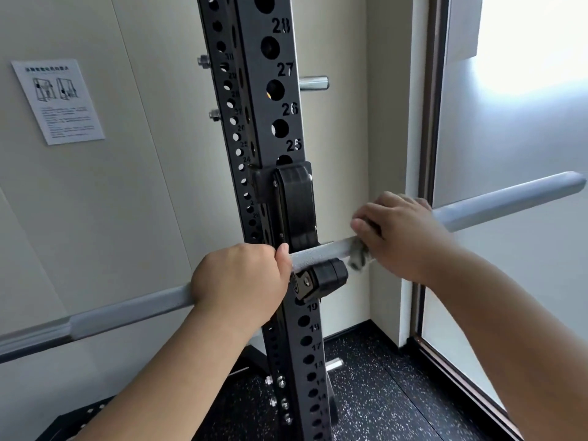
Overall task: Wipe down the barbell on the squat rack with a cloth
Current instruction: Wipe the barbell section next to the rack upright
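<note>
Your left hand [241, 278] wraps the barbell [509, 202], which rests in the hook [296, 205] of the squat rack [254, 90], probably to stop it rolling. Your right hand [401, 237] clamps the cloth [359, 257] around the barbell just past the hook, ready to wipe. Below is a speckled floor [381, 393]; behind, a pale wall [143, 202], a notice [59, 101] and a glass panel [509, 122].

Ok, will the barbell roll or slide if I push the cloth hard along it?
It probably rolls a little: the barbell is round and rests in the hook, so the left hand gripping it likely steadies it. It looks like stiff, solid metal, likely too heavy to slide under the cloth.
</note>
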### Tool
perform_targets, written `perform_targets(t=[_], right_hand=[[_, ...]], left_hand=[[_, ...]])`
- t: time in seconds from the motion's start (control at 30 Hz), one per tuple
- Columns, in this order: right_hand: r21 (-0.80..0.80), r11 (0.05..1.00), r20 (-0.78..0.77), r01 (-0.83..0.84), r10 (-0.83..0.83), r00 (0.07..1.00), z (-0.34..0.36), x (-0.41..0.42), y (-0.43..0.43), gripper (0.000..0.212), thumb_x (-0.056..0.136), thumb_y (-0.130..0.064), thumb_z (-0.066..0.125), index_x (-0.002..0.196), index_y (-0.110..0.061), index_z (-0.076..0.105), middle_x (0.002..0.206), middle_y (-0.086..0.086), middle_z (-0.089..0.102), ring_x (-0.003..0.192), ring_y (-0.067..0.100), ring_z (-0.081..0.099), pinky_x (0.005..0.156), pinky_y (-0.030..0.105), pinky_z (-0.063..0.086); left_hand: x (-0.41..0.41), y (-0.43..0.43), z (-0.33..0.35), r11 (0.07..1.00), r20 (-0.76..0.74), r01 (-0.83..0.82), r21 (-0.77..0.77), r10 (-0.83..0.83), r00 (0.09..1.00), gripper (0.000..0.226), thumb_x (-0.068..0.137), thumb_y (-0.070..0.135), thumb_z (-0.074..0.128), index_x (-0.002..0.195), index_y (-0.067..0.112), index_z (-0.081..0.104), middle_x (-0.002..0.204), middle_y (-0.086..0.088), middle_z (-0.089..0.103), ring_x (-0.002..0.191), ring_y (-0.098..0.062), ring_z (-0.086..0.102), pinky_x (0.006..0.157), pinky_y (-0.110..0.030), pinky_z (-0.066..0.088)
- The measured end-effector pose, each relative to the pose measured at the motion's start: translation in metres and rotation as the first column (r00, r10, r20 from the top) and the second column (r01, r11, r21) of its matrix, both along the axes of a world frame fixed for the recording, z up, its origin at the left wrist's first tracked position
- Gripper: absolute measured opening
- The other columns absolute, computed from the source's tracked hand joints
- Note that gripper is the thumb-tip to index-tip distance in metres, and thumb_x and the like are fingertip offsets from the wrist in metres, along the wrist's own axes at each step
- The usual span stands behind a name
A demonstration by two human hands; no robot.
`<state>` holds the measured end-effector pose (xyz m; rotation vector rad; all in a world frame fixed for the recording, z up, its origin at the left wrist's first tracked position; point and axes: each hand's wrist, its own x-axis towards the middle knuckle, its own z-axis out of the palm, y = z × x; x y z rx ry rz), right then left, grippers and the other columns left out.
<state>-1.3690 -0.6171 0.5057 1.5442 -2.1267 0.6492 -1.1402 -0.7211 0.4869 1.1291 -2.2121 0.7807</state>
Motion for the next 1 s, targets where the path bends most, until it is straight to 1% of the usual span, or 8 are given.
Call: perform_targets(t=[0.1, 0.2, 0.33, 0.43, 0.6, 0.7, 0.87, 1.0], right_hand=[[-0.123, 0.984, -0.041, -0.131, 0.127, 0.991, -0.024, 0.019, -0.017, 0.057, 0.092, -0.076, 0.037, 0.107, -0.035, 0.073, 0.112, -0.011, 0.057, 0.109, 0.018, 0.055, 0.102, 0.043, 0.042], [-0.209, 0.954, -0.181, -0.215, 0.178, 0.967, -0.028, 0.003, -0.021, 0.04, 0.099, -0.057, 0.045, 0.095, -0.028, 0.074, 0.104, -0.008, 0.061, 0.097, 0.022, 0.06, 0.09, 0.039, 0.044], [-0.394, 0.916, -0.368, -0.079, -0.078, 0.927, -0.029, -0.036, -0.008, 0.018, 0.096, -0.028, 0.055, 0.083, -0.025, 0.068, 0.086, -0.004, 0.061, 0.078, 0.028, 0.063, 0.08, 0.041, 0.04], [-0.51, 0.859, -0.266, -0.048, -0.104, 0.958, -0.04, -0.025, -0.013, 0.019, 0.092, -0.025, 0.053, 0.083, -0.021, 0.069, 0.09, -0.003, 0.062, 0.086, 0.03, 0.06, 0.087, 0.042, 0.038], [-0.436, 0.864, -0.243, -0.253, 0.157, 0.957, -0.051, -0.02, -0.019, 0.021, 0.073, -0.013, 0.077, 0.092, -0.019, 0.072, 0.103, -0.002, 0.063, 0.092, 0.025, 0.06, 0.091, 0.035, 0.038], [-0.403, 0.892, -0.363, -0.202, 0.047, 0.931, -0.041, -0.042, -0.006, 0.021, 0.073, -0.016, 0.07, 0.094, -0.02, 0.072, 0.102, 0.0, 0.066, 0.089, 0.027, 0.064, 0.087, 0.04, 0.045], [-0.707, 0.708, 0.163, -0.001, 0.164, 0.973, -0.021, -0.058, 0.006, 0.018, 0.091, -0.02, 0.057, 0.094, -0.016, 0.075, 0.103, 0.003, 0.068, 0.096, 0.027, 0.065, 0.089, 0.037, 0.052], [-0.64, 0.768, 0.247, 0.008, 0.196, 0.949, -0.034, -0.058, 0.001, 0.022, 0.101, -0.032, 0.055, 0.109, -0.02, 0.071, 0.113, -0.004, 0.065, 0.107, 0.015, 0.062, 0.102, 0.035, 0.049]], left_hand=[[-0.002, 0.004, 0.0, 0.999, -0.04, -0.04, -0.034, 0.039, 0.998, 0.069, 0.095, 0.049, -0.001, 0.063, 0.023, 0.054, 0.047, 0.005, 0.034, 0.04, -0.02, 0.031, 0.045, -0.025, 0.019], [-0.002, 0.003, -0.004, 0.999, -0.058, -0.05, -0.022, 0.048, 0.997, 0.07, 0.096, 0.05, 0.004, 0.061, 0.023, 0.059, 0.044, 0.006, 0.035, 0.037, -0.021, 0.032, 0.046, -0.022, 0.02], [-0.002, 0.003, -0.004, 1.0, -0.127, -0.003, -0.013, 0.001, 0.992, 0.063, 0.099, 0.047, 0.021, 0.054, 0.021, 0.057, 0.04, 0.005, 0.035, 0.033, -0.021, 0.024, 0.047, -0.018, 0.016], [-0.002, 0.001, -0.007, 1.0, -0.122, 0.008, -0.023, -0.01, 0.992, 0.062, 0.099, 0.047, 0.022, 0.055, 0.021, 0.057, 0.04, 0.004, 0.04, 0.033, -0.022, 0.026, 0.048, -0.018, 0.017], [-0.001, 0.003, -0.007, 0.999, -0.146, 0.016, -0.032, -0.02, 0.989, 0.061, 0.099, 0.046, 0.027, 0.055, 0.02, 0.059, 0.04, 0.004, 0.039, 0.033, -0.021, 0.027, 0.049, -0.018, 0.02], [-0.001, 0.003, -0.006, 1.0, -0.146, 0.025, -0.019, -0.028, 0.989, 0.06, 0.099, 0.046, 0.028, 0.055, 0.02, 0.059, 0.039, 0.004, 0.038, 0.033, -0.021, 0.028, 0.05, -0.018, 0.021], [0.003, 0.003, -0.007, 0.999, -0.132, 0.046, -0.027, -0.049, 0.99, 0.059, 0.101, 0.046, 0.028, 0.056, 0.022, 0.058, 0.04, 0.007, 0.038, 0.033, -0.023, 0.031, 0.048, -0.018, 0.018], [0.012, 0.006, -0.005, 0.967, -0.339, 0.24, 0.083, -0.199, 0.919, 0.05, 0.105, 0.042, 0.035, 0.062, 0.023, 0.053, 0.044, 0.008, 0.045, 0.041, -0.015, 0.041, 0.045, -0.023, 0.03]])
